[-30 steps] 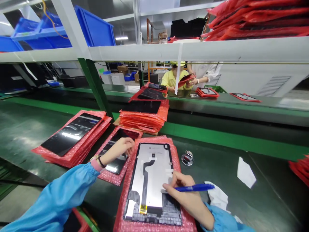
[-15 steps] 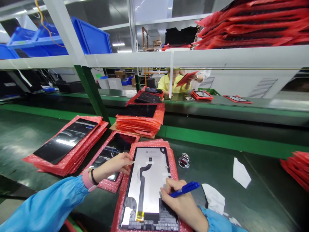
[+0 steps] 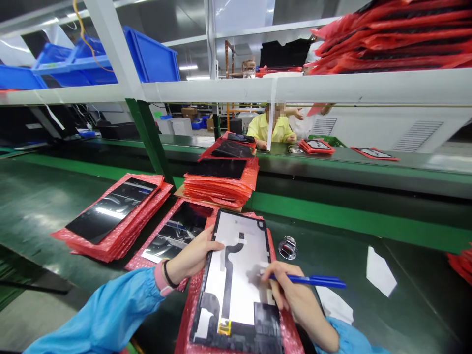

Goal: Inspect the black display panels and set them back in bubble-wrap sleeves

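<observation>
Clearly, a tablet screen (image 3: 243,268) takes up the lower middle of the frame, its pale back facing up, above a pad of red bubble wrap (image 3: 192,307) on the green bench (image 3: 339,250). The left hand (image 3: 195,251) has its grip closed on the screen's left edge, with the thumb over the pale back. A blue pen (image 3: 319,280), slightly blurred, is held in the grip of the right hand (image 3: 293,290), at the screen's right edge; whether its tip touches the screen cannot be told.

Just left of the screen, a dark panel (image 3: 182,223) lies shiny side up on its own red wrap, partly behind the left wrist. Farther left is a red stack (image 3: 125,236) topped by another dark panel, and a taller pile (image 3: 221,188) stands behind, near the middle of the frame. Right of the screen sit a small metal piece (image 3: 288,248) and two white scraps (image 3: 381,272). Across the bench, at upper centre, is a person in yellow (image 3: 258,129). Blue bins (image 3: 155,58) fill the upper left.
</observation>
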Action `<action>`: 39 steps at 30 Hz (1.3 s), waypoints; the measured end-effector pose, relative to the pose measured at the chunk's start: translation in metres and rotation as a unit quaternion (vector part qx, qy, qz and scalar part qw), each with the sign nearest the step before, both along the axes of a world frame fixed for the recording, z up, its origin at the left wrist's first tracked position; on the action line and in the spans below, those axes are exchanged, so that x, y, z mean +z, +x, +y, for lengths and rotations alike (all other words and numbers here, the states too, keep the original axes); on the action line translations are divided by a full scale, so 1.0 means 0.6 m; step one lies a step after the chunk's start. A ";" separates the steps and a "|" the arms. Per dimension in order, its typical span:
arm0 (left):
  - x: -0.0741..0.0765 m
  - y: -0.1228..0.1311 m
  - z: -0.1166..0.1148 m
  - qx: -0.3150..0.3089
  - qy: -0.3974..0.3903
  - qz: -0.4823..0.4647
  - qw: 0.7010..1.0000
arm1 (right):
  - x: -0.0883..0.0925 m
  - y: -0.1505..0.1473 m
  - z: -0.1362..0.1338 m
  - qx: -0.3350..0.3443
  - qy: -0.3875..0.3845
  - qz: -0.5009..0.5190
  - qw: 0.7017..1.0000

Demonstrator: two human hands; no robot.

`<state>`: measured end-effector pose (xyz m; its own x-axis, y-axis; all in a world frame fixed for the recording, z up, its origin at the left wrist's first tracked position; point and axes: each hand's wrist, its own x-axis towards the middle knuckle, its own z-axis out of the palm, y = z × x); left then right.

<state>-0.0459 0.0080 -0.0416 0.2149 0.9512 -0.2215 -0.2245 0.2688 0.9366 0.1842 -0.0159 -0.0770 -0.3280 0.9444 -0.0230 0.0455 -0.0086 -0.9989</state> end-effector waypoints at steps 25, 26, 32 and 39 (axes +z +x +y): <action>0.103 0.039 0.039 0.150 0.228 -0.037 0.961 | 0.128 0.032 0.046 -0.100 0.113 -0.008 0.989; 0.103 0.040 0.040 0.153 0.228 -0.035 0.961 | 0.130 0.029 0.050 -0.097 0.125 -0.027 0.987; 0.101 0.035 0.048 0.156 0.226 -0.039 0.961 | 0.136 0.021 0.057 -0.086 0.123 -0.028 0.988; 0.100 0.028 0.056 0.144 0.229 -0.043 0.962 | 0.129 0.040 0.051 0.010 0.064 0.034 0.997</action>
<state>-0.0294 0.0414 0.0183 -0.0733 0.9675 0.2420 -0.3098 -0.2528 0.9166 0.2085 0.0146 0.0005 -0.3443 0.9312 0.1194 -0.0230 0.1187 -0.9927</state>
